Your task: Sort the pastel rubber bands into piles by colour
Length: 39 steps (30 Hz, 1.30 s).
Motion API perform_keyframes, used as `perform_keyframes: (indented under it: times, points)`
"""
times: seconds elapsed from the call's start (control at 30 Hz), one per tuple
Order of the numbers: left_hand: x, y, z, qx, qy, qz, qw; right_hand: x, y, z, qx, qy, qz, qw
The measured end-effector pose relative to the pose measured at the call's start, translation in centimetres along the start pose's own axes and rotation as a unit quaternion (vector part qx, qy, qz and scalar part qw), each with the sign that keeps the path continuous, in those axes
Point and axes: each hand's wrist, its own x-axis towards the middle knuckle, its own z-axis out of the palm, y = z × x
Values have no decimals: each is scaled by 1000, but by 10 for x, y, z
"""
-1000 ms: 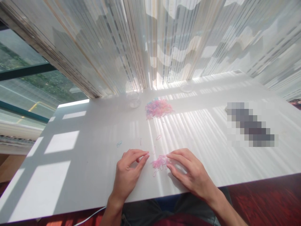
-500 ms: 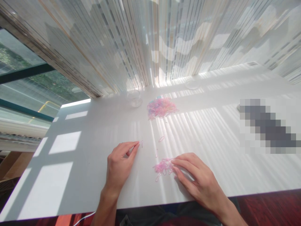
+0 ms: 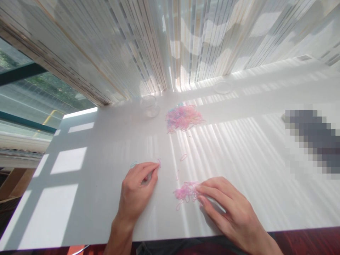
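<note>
Small clear-coloured elastic bands lie on the white table (image 3: 106, 141). My left hand (image 3: 139, 184) pinches at a pink elastic band (image 3: 159, 162), thumb and forefinger together on it, close to the tabletop. Just beyond that hand's knuckles lies a blue-green band (image 3: 133, 164), partly covered. My right hand (image 3: 227, 205) rests at a small pile of pink bands (image 3: 183, 191); its fingertips touch the right side, with thumb and forefinger slightly apart. Two single pink bands, one nearer (image 3: 177, 174) and one farther (image 3: 183, 157), lie between the piles.
A larger pile of mixed pink and blue bands (image 3: 183, 118) sits farther back. Left of it stands a clear round container (image 3: 152, 111), and a clear lid (image 3: 222, 87) lies near the curtain (image 3: 148, 46). A blurred-out dark object (image 3: 313, 131) is at the right.
The view has shifted slightly. My left hand has come up against the pink band, and a blue-green band now shows behind its knuckles. My right hand stays at the small pile.
</note>
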Motion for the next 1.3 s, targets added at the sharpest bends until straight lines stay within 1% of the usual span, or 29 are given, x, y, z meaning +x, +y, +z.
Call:
perform_keyframes:
  times: [0.13,0.3,0.53,0.7,0.93,1.13,1.3]
  points:
    - [-1,2,3,8,-1,-23,1000,-2,1,0,6,-4,6,1000]
    - [-2,5,12,16,36,-66,997,-4,1,0,11,-6,6,1000]
    - [1,10,15,46,70,-79,993,1,0,-2,17,10,-8,1000]
    - [1,11,14,52,79,-88,992,0,1,-1,19,2,-23,1000]
    - [1,13,16,56,85,-106,989,-3,2,-1,21,1,-24,999]
    - [0,13,16,59,90,-99,989,-2,3,0,21,-1,-23,1000]
    - [0,13,14,59,73,-58,994,-2,1,-1,18,-5,-16,1000]
